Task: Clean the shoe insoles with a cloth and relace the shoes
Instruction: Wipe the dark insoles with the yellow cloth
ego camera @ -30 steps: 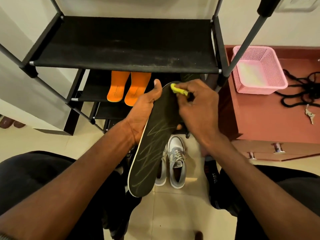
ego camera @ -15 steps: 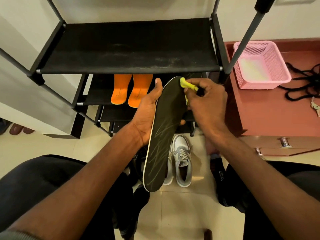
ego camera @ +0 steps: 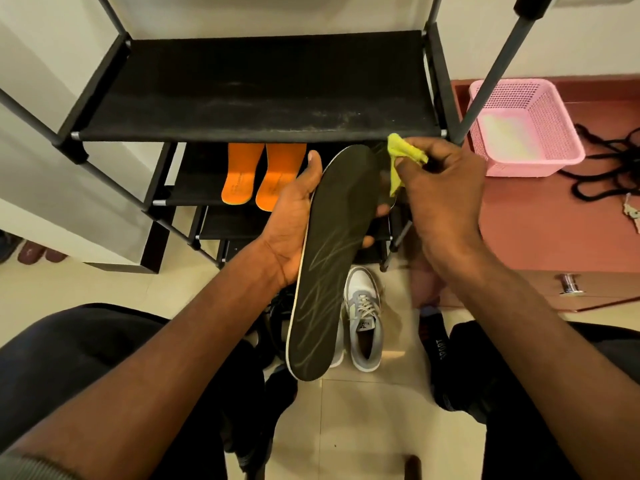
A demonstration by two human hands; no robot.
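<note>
Head view: I log the left hand (ego camera: 294,216) holding the black insole (ego camera: 329,265) from beneath, thumb along its far edge, fingers curled under. The right hand (ego camera: 440,188) pinches the yellow cloth (ego camera: 398,161) just beside the insole's toe end. Two orange insoles (ego camera: 263,174) lie on the rack shelf (ego camera: 242,199). One grey shoe (ego camera: 363,320) on the floor is laced; black laces (ego camera: 606,168) lie on the tabletop (ego camera: 536,220). My judgement: wiping underway, relacing still pending.

Yellow cloth (ego camera: 403,157) now off insole (ego camera: 332,258).
</note>
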